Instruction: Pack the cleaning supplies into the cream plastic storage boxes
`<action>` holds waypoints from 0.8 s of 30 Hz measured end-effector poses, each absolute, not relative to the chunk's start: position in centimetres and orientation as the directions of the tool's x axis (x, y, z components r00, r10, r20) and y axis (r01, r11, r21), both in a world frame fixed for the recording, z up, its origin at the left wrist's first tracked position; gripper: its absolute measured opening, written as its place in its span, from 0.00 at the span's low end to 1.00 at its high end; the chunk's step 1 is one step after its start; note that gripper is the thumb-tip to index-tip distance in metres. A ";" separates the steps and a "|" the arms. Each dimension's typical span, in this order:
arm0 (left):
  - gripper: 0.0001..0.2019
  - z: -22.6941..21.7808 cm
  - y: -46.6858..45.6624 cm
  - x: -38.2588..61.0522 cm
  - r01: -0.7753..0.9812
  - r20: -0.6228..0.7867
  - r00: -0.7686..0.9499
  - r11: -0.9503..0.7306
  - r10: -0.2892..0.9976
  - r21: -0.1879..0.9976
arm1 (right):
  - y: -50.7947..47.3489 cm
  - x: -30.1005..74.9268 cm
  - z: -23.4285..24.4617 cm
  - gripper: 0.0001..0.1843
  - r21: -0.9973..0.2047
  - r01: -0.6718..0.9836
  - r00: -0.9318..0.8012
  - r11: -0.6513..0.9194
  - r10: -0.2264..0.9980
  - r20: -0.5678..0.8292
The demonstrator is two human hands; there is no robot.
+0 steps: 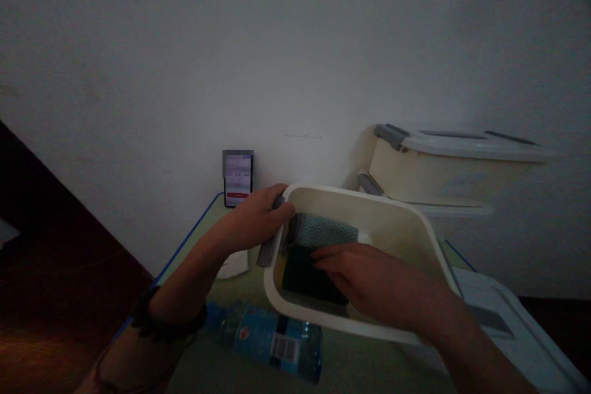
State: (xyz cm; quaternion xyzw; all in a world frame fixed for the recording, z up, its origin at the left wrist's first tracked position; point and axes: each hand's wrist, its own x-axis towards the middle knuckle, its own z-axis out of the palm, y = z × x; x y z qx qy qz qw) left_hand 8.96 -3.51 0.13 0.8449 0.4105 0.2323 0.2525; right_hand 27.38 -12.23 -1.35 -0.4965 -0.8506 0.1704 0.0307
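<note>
An off-white plastic storage bin (351, 192) with a grey latch on its left side stands tilted on the table. My left hand (252, 218) is closed on the bin's left rim, thumb over the inner edge. Inside the bin, my right hand (364, 277) lies on a dark green, soft-looking piece (305, 277) with its visible fingers stretched out; the rest of the fingers are hidden. Behind the dark piece is a grey-green mesh-patterned item (325, 231). The kind of both items is not plain in the dim light.
A blue-labelled plastic bottle (272, 338) lies in front of the bin. A phone (239, 180) leans on the wall, a white piece (233, 265) near it. Lidded bins (429, 172) are stacked behind on the right. A white lid (512, 314) lies at the right. The table (198, 246) has blue edging.
</note>
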 end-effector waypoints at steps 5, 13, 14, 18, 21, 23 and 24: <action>0.19 0.0 -3.3 8.9 0.627 0.146 0.554 -0.526 0.820 0.574 | -12.5 27.2 -1.5 0.23 -0.242 0.858 -0.500 0.452 0.844 -0.195; 0.17 0.2 -2.8 8.2 0.691 0.083 0.577 -0.540 0.813 0.481 | -12.5 26.4 -2.0 0.25 -0.229 0.873 -0.479 0.431 0.846 -0.235; 0.17 0.2 -2.7 8.1 0.698 0.072 0.576 -0.536 0.814 0.475 | -12.5 26.2 -2.2 0.25 -0.227 0.877 -0.471 0.424 0.851 -0.233; 0.16 0.0 -2.6 7.9 0.709 0.051 0.565 -0.516 0.824 0.481 | -12.3 25.7 -2.6 0.23 -0.235 0.880 -0.463 0.413 0.858 -0.223; 0.17 0.1 -2.6 7.9 0.703 0.032 0.572 -0.509 0.820 0.497 | -12.1 26.4 -2.0 0.22 -0.257 0.877 -0.465 0.407 0.854 -0.233; 0.17 0.2 -2.7 7.9 0.708 0.020 0.570 -0.503 0.822 0.496 | -12.1 27.2 -1.2 0.21 -0.258 0.891 -0.435 0.375 0.868 -0.239; 0.17 0.3 -2.6 7.9 0.710 0.023 0.568 -0.504 0.822 0.491 | -12.2 27.6 -0.8 0.20 -0.247 0.905 -0.403 0.345 0.883 -0.241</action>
